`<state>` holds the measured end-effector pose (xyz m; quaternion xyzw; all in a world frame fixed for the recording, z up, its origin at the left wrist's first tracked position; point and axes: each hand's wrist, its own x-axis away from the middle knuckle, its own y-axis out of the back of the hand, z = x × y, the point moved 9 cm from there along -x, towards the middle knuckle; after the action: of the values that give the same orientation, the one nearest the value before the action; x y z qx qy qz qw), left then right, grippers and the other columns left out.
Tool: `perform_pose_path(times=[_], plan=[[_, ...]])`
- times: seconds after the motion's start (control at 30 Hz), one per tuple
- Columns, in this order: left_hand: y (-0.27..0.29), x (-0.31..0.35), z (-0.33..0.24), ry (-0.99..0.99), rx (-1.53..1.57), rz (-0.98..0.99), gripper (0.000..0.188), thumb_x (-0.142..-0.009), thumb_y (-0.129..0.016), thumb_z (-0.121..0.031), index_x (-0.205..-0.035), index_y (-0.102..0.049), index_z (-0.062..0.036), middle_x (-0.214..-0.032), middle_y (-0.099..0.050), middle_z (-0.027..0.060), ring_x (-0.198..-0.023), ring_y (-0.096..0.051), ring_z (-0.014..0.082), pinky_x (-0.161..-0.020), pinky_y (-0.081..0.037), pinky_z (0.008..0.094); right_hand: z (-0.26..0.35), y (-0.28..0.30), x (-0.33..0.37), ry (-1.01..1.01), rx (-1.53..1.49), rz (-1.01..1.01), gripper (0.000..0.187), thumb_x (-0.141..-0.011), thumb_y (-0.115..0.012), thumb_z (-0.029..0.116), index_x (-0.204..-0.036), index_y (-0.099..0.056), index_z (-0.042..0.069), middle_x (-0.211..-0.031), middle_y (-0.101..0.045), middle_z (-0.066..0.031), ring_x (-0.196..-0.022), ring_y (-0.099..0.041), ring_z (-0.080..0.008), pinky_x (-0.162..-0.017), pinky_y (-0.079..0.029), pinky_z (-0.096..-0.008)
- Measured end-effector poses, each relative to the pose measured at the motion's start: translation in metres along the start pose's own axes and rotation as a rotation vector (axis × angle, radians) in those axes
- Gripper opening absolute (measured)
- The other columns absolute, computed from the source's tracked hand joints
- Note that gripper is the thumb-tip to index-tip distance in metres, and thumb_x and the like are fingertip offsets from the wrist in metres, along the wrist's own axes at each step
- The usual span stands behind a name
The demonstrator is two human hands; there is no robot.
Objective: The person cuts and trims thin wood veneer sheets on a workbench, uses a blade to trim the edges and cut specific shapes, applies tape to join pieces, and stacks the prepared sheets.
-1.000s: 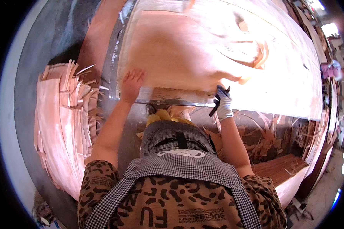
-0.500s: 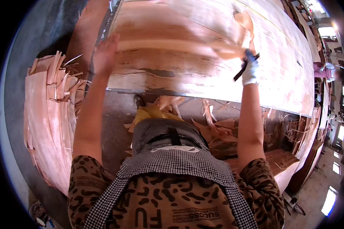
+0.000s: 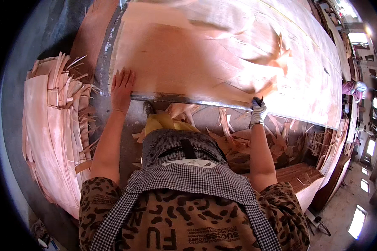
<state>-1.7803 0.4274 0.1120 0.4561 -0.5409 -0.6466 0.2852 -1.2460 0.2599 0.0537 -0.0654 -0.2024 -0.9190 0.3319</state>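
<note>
a broad pale wooden panel (image 3: 310,94) fills the top of the view, its near edge running across in front of the person. on its left part lies a thin wood sheet (image 3: 167,58), light tan and partly blurred, reaching down to that near edge between the two hands. below is the person's own body, seen from above: a brown shirt (image 3: 176,211) with dark blotches, under a black-and-white checked apron (image 3: 188,178). at the far left stands a bundle of wood strips (image 3: 50,125), pinkish and ragged at the top end. at the lower right is a low stack of brown wood (image 3: 291,182). torn wood scraps (image 3: 276,140) litter the floor between the apron and the panel. a curled strip (image 3: 281,58) rises from the panel, beyond the right hand (image 3: 258,111).

the left hand (image 3: 122,85) is bare and open, laid palm down with fingers extended at the sheet's left end. the right hand, in a striped pale glove with dark fingertips, is at the panel's near edge, by the sheet's right end; its fingers look bent, but whether they grip the sheet cannot be told. a dark shoe (image 3: 148,108) shows just below the panel's edge.
</note>
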Motion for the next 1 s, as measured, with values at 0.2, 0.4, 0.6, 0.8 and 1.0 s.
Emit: perform_pose_path(times=[0.2, 0.4, 0.6, 0.8, 1.0], plan=[[-0.006, 0.017, -0.014, -0.086, 0.237, 0.042, 0.054, -0.075, -0.045, -0.003, -0.128, -0.041, -0.0123, -0.133, -0.039, 0.0059, -0.125, -0.034, 0.0242, -0.104, -0.026, 0.0390, -0.012, -0.013, 0.023, -0.055, 0.157, 0.028, 0.015, -0.080, -0.060, 0.006, -0.094, -0.064, 0.002, -0.084, -0.062, -0.0027, -0.070, -0.052, -0.0112, -0.063, -0.043, -0.0234], [-0.005, 0.015, -0.024, -0.096, 0.126, 0.058, 0.052, -0.077, -0.043, -0.006, -0.128, -0.040, -0.0136, -0.135, -0.037, 0.0057, -0.125, -0.034, 0.0234, -0.105, -0.025, 0.0370, -0.037, 0.007, -0.003, 0.012, 0.149, -0.007, 0.020, -0.081, -0.057, 0.003, -0.101, -0.061, -0.002, -0.092, -0.063, -0.0055, -0.074, -0.056, -0.0128, -0.065, -0.047, -0.0230], [0.002, 0.033, -0.009, 0.013, 0.141, 0.014, 0.050, -0.075, -0.047, -0.005, -0.124, -0.044, -0.0109, -0.132, -0.040, 0.0069, -0.125, -0.035, 0.0232, -0.105, -0.025, 0.0371, -0.034, -0.015, 0.014, -0.011, 0.139, 0.056, 0.013, -0.082, -0.055, 0.001, -0.094, -0.059, 0.005, -0.076, -0.056, 0.0018, -0.057, -0.045, -0.0081, -0.049, -0.037, -0.0197], [-0.008, 0.033, -0.007, 0.012, 0.124, 0.038, 0.049, -0.075, -0.046, -0.004, -0.124, -0.044, -0.0097, -0.132, -0.039, 0.0085, -0.124, -0.035, 0.0252, -0.105, -0.025, 0.0376, -0.039, -0.012, 0.014, 0.029, 0.200, 0.071, 0.018, -0.081, -0.057, 0.004, -0.098, -0.059, 0.006, -0.079, -0.060, -0.0003, -0.064, -0.052, -0.0094, -0.057, -0.044, -0.0217], [-0.001, 0.013, -0.030, 0.019, 0.230, 0.158, 0.055, -0.077, -0.053, -0.019, -0.130, -0.038, -0.0118, -0.136, -0.032, 0.0131, -0.125, -0.030, 0.0311, -0.106, -0.020, 0.0415, -0.095, 0.024, -0.030, -0.006, -0.115, 0.040, 0.018, -0.082, -0.056, 0.004, -0.100, -0.058, 0.005, -0.085, -0.062, -0.0007, -0.069, -0.054, -0.0086, -0.064, -0.046, -0.0223]])
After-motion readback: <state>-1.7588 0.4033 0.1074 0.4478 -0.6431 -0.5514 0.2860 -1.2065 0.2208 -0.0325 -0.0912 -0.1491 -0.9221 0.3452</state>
